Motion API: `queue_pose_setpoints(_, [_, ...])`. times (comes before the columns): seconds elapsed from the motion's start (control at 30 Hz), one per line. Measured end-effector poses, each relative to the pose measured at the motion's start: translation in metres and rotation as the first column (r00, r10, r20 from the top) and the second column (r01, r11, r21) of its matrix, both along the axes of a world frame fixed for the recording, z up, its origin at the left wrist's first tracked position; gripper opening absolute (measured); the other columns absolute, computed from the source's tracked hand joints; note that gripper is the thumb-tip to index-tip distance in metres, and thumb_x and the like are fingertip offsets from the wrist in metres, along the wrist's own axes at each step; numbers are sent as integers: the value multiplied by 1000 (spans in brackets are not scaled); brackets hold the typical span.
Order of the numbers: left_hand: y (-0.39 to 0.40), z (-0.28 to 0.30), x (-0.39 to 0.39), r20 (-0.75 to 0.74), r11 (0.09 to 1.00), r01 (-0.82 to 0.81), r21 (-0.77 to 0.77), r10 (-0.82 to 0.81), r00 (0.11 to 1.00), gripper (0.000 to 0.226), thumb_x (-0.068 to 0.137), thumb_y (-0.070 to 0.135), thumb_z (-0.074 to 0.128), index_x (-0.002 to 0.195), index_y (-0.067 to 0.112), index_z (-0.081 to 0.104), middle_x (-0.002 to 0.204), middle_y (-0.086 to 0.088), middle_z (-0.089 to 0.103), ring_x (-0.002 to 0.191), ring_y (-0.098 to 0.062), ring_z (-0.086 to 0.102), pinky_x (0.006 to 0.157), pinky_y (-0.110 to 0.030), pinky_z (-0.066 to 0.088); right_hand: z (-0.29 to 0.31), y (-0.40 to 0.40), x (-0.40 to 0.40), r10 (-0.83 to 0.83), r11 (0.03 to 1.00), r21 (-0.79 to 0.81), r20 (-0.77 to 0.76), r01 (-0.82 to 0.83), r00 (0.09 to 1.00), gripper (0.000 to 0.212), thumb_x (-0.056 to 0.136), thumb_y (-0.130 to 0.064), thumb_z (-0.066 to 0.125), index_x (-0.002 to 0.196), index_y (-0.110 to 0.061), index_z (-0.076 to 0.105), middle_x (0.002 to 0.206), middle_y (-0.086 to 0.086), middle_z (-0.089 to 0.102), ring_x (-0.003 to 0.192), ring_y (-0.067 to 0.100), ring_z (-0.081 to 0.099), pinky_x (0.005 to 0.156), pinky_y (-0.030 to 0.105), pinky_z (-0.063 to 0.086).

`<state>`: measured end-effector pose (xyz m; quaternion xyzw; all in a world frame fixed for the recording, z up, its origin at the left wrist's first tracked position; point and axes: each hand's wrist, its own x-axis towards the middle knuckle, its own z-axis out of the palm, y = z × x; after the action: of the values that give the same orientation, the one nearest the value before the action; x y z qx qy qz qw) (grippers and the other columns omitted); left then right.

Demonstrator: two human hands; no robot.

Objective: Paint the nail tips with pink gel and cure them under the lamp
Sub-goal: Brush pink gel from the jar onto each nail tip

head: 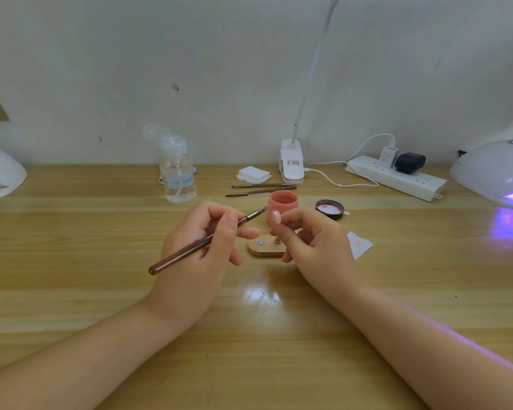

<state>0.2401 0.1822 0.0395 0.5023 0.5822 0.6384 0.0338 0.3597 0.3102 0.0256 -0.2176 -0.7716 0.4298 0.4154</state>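
Two bare hands meet over a wooden table (101, 291). The left hand (202, 250) has its fingers curled around one brown nail brush (202, 242), held like a pen, bristles pointing toward the right hand. The right hand (311, 247) pinches one pale pink nail tip (276, 216) at its fingertips, raised just off the brush tip.

Just beyond both hands stands one open pink gel jar (283, 204), holding pink gel. Its dark lid (329, 208) lies just right of the jar, inner side up and smeared with pink. Directly beneath the fingertips sits one small wooden holder (264, 247).

Beyond the jar lie two spare brushes (261, 189), side by side, and a small stack of white wipes (253, 174). Far beyond the left hand stands one clear pump bottle (176, 170), partly full of clear liquid. One white wipe (359, 244) with a pink stain lies just right of the right hand.

Two curing lamps are partly seen: one at the left edge (0, 173), and one at the right edge (498, 170) glowing purple. A white power strip (397, 177) and a clip lamp (291, 164) sit by the wall.

Open tabletop stretches toward the viewer, around both forearms.
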Motion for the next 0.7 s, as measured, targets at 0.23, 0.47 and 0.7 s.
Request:
queue_pose_setpoints(0.23, [-3, 0, 5, -142, 999, 6, -51, -13, 990, 21, 93, 39, 45, 87, 24, 59, 79, 15, 73, 64, -12, 67, 62, -15, 49, -1, 0, 0, -18, 999, 28, 14, 17, 1000, 11, 89, -27, 66, 82, -36, 64, 77, -9, 68, 52, 17, 61, 53, 26, 50])
queue_pose_setpoints(0.47, [-4, 1, 5, -154, 1000, -21, 4, 21, 988, 22, 96, 36, 44, 87, 21, 58, 81, 15, 73, 63, -10, 67, 62, -8, 46, 0, -1, 1, -43, 998, 49, 27, 42, 999, 7, 89, -33, 66, 82, -34, 65, 77, -15, 67, 58, 23, 61, 61, 40, 51])
queue_pose_setpoints(0.7, [-4, -1, 5, -95, 998, 61, -27, -64, 993, 22, 92, 35, 45, 85, 21, 60, 76, 9, 74, 65, -11, 66, 63, -14, 49, -1, -1, 1, -59, 997, 57, 23, 58, 998, 5, 89, -30, 66, 84, -31, 65, 75, -11, 67, 62, 31, 60, 65, 49, 51])
